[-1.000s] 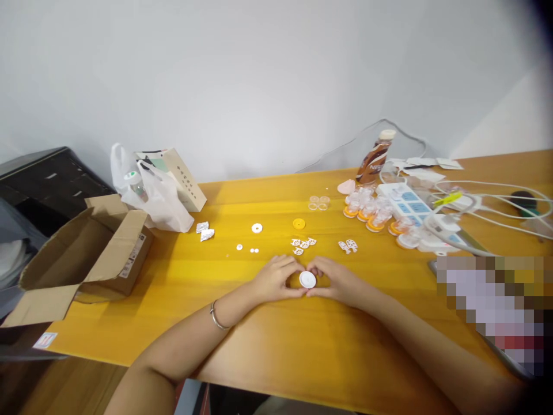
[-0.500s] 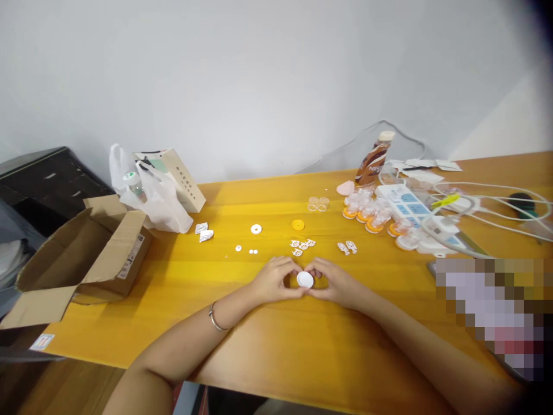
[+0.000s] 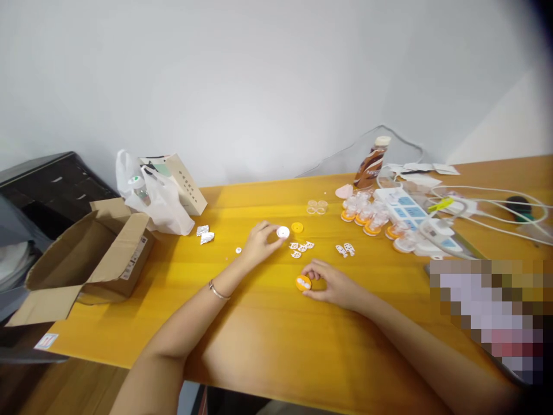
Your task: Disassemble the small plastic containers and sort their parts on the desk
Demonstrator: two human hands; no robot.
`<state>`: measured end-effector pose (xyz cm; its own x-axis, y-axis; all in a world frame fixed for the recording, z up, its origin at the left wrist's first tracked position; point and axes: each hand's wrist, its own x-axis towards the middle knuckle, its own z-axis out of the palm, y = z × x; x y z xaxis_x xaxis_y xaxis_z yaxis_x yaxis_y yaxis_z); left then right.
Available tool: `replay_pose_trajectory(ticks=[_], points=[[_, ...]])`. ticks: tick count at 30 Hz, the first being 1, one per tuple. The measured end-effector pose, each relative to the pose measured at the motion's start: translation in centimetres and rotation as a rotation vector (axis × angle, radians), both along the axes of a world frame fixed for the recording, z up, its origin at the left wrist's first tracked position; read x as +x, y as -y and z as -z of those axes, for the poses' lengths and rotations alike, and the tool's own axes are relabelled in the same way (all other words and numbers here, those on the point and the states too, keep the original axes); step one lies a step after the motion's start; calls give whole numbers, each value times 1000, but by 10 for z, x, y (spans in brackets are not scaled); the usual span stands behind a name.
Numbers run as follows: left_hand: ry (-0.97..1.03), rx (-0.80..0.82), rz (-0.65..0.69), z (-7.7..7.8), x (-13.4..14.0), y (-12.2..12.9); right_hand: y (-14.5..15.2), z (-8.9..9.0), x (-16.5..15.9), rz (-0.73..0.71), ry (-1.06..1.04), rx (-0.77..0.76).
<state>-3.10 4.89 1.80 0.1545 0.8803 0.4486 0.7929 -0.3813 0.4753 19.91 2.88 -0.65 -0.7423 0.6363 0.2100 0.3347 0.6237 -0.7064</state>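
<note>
A round white disc (image 3: 283, 232) with a dark spot at its centre is pinched between the thumb and fingers of my left hand (image 3: 260, 245). Just right of that disc lies a yellow disc (image 3: 298, 227) on the table. My right hand (image 3: 330, 282), nearer to me, grips the edge of an orange disc (image 3: 303, 283) that has white pieces on its face. Between the hands lie several small white openwork pieces (image 3: 302, 248). Two larger white openwork pieces (image 3: 345, 249) are farther right, and a small white disc (image 3: 238, 251) sits left of my left hand.
Clear plastic rings (image 3: 317, 207) lie farther back. At right are orange-based clear plastic pieces (image 3: 374, 222), a brown bottle (image 3: 370, 164) and a power strip (image 3: 406, 207) with cables. Foil packets (image 3: 205, 234), a white plastic bag (image 3: 166, 210) and an open cardboard box (image 3: 116, 259) stand left.
My hands have parted. The left moved forward and left and now holds a white disc; the right stayed, with an orange disc showing where a white one was. Small white discs left are now out of sight.
</note>
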Motion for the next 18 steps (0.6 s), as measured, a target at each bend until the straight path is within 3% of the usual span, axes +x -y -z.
replay_pose_trajectory(ticks=[7,18], points=[[-314,-207,-152,-5,9,-33,0,1,0,4,-4,4],[-316,-247,-118,-4,22,-40,0,2,1,-1,-10,11]])
